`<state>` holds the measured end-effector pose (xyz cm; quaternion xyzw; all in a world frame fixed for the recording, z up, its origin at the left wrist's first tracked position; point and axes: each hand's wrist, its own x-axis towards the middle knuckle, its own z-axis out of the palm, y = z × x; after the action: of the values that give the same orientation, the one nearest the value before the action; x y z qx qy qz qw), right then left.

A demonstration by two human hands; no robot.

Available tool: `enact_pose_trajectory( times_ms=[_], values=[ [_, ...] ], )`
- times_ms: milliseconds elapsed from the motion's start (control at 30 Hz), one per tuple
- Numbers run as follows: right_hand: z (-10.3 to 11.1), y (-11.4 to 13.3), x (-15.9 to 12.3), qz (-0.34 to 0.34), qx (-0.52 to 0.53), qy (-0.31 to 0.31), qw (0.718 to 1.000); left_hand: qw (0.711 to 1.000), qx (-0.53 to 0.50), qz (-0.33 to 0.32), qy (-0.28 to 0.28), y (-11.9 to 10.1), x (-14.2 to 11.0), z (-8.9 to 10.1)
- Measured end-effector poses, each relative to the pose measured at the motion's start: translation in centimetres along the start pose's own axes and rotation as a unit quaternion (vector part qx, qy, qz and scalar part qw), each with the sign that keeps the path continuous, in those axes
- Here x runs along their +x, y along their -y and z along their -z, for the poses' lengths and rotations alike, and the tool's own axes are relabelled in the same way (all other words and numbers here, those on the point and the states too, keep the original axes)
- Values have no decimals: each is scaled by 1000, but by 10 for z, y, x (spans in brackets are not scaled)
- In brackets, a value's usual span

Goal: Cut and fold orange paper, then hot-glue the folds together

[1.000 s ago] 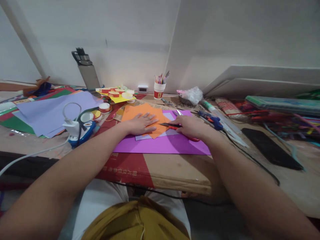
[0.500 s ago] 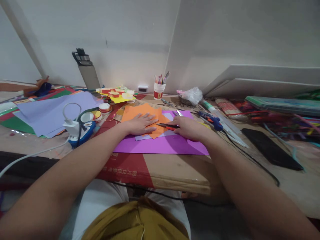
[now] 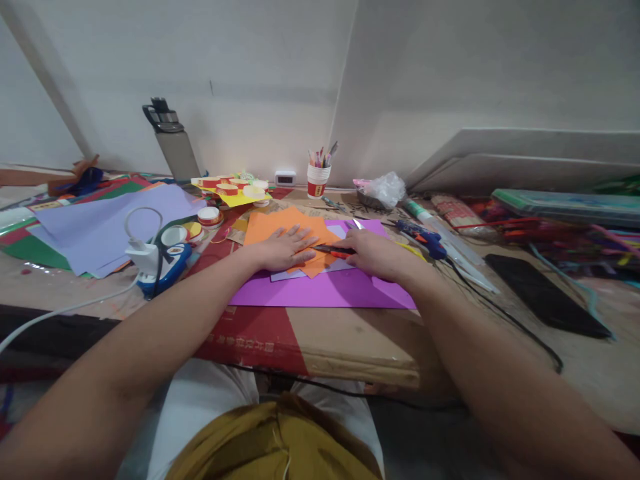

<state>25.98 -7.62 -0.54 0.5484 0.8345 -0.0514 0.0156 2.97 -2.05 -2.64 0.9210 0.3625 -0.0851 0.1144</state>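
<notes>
A craft wkspace is shown, home or studio can't be told: orange paper (image 3: 270,223) is spread out, coloured sheets (image 3: 115,223) are piled nearby, a glue gun (image 3: 425,241) is laid out, pens (image 3: 325,157) are kept in a cup (image 3: 318,189), cardboard (image 3: 360,340) is put down as work surf.

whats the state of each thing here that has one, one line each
left grip: spread on orange paper
orange paper: lying flat
right grip: closed around tool
tool: held, tip by left grip
bottle: standing, lid on
cup: upright, holding pens
glue gun: lying down
</notes>
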Motion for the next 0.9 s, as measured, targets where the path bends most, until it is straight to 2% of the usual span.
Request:
enact_pose_trajectory(
  times_ms=[133,267,433,667,900],
  values=[
    [4,-2,-3,-15,3,-1,1000,999,-34,3,-5,2,1,8],
    [4,-2,-4,-36,-1,2,999,997,-47,-3,-54,25,-3,15],
    [1,-1,-3,-39,-10,1,999,1000,-8,20,-19,46,0,4],
    [-6,-1,2,-27,1,-14,1000,1000,10,26,-13,39,1,3],
    [-3,2,2,2,1,-7,1000,1000,5,21,-17,39,0,3]
  ],
)
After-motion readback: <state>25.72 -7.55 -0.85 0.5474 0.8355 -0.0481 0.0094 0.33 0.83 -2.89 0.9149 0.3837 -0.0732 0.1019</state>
